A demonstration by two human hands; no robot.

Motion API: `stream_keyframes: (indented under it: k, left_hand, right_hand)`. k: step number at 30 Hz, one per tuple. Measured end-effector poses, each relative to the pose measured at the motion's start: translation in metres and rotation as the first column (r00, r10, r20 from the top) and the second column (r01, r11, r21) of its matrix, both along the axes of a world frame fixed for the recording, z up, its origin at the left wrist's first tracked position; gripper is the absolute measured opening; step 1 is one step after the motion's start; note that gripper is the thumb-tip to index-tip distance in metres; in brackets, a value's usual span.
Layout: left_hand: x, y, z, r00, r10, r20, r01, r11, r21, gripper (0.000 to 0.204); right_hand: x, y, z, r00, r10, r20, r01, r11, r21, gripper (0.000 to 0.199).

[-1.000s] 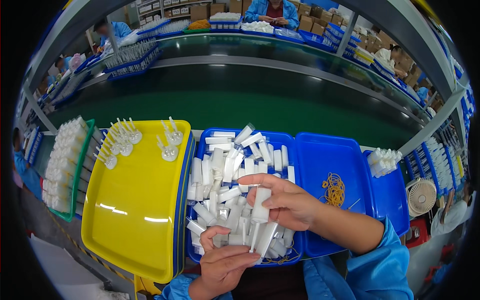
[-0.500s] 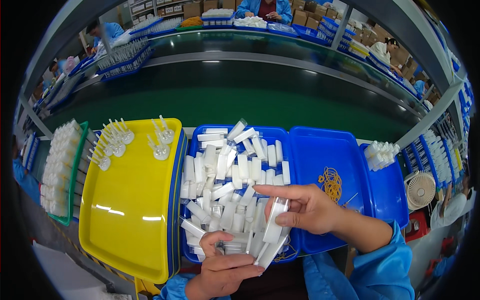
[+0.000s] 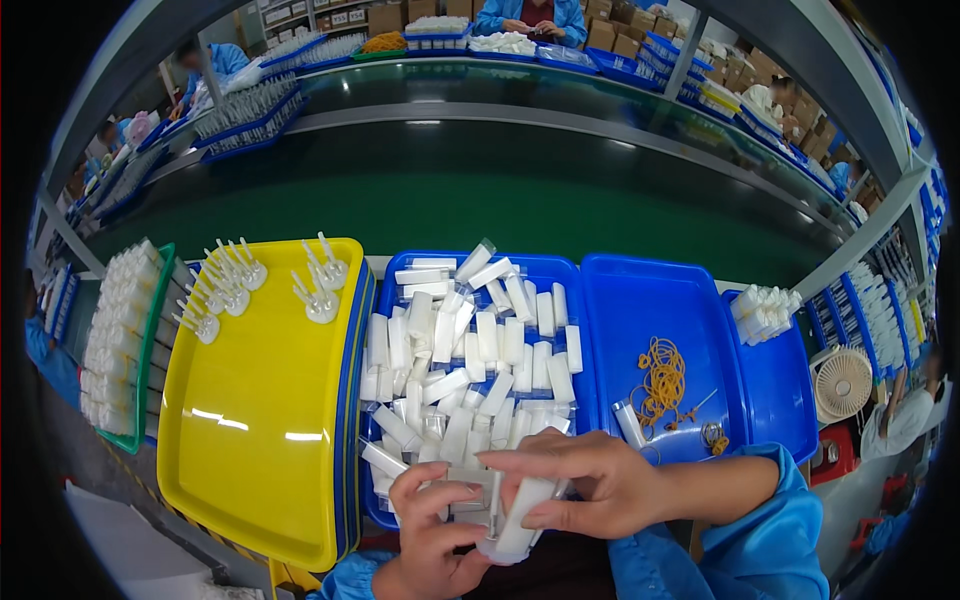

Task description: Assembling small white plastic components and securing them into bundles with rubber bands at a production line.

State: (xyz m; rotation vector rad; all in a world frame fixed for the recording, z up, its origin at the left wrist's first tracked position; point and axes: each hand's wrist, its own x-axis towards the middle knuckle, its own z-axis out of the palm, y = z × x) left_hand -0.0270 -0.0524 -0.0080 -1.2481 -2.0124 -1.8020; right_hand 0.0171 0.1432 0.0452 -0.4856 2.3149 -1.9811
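Both hands hold a small bundle of white plastic tubes (image 3: 515, 515) at the near edge of the blue tray (image 3: 560, 270).

My right hand (image 3: 585, 480) wraps over the bundle from above, grip closed on it; my left hand (image 3: 435, 525) pinches its other end from below, fingers closed on it too. Behind the bundle, that tray is heaped with loose white tubes (image 3: 470, 350). Right of it, a second blue tray (image 3: 660, 295) carries orange rubber bands (image 3: 662, 380). Left of it, a yellow tray (image 3: 260, 420) holds white nozzle pieces (image 3: 320, 285) at its far end.
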Motion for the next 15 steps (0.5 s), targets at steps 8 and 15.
stream_keyframes:
  k: [8,15]
  left_hand:
    - [-0.003,0.009,0.011,0.966,0.189,0.174,-0.186,0.982,-0.037,0.012]
    - [-0.006,-0.002,0.015,0.999,0.047,-0.004,-0.047,0.990,-0.130,0.017]
  right_hand:
    - [-0.110,0.047,-0.021,0.871,0.043,-0.490,0.280,0.775,0.566,0.028]
    - [-0.180,0.058,-0.047,0.975,0.018,-0.222,0.221,0.041,0.974,0.029]
